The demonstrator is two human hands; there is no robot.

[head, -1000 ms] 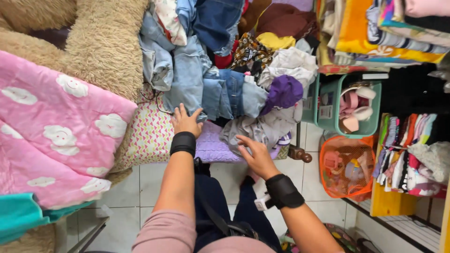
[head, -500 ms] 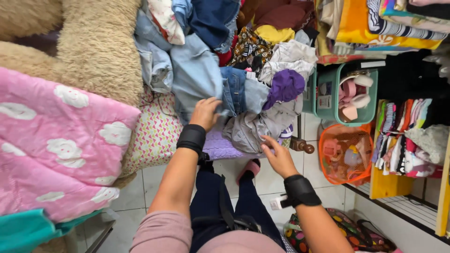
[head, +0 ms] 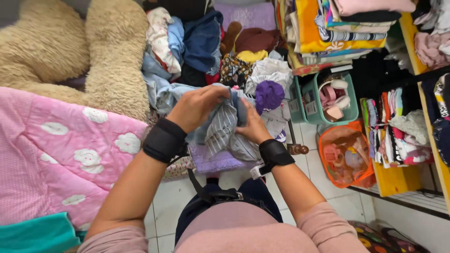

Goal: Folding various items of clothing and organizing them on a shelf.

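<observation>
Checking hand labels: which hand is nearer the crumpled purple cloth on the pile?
Right. The right hand sits just below-left of the crumpled purple cloth; the left hand is farther left, gripping the grey striped garment.

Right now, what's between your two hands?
In the head view, a grey striped garment is bunched between the left hand and right hand; both grip it above the clothes pile.

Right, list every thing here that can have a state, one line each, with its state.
left hand: closed on the striped grey garment
right hand: holding the same garment from the side
striped grey garment: bunched, lifted off the pile
clothes pile: loose, unfolded
pink cloud blanket: spread out
green basket: open, filled with small items
orange mesh bag: full, on the floor
shelf clothes: folded, stacked
</observation>
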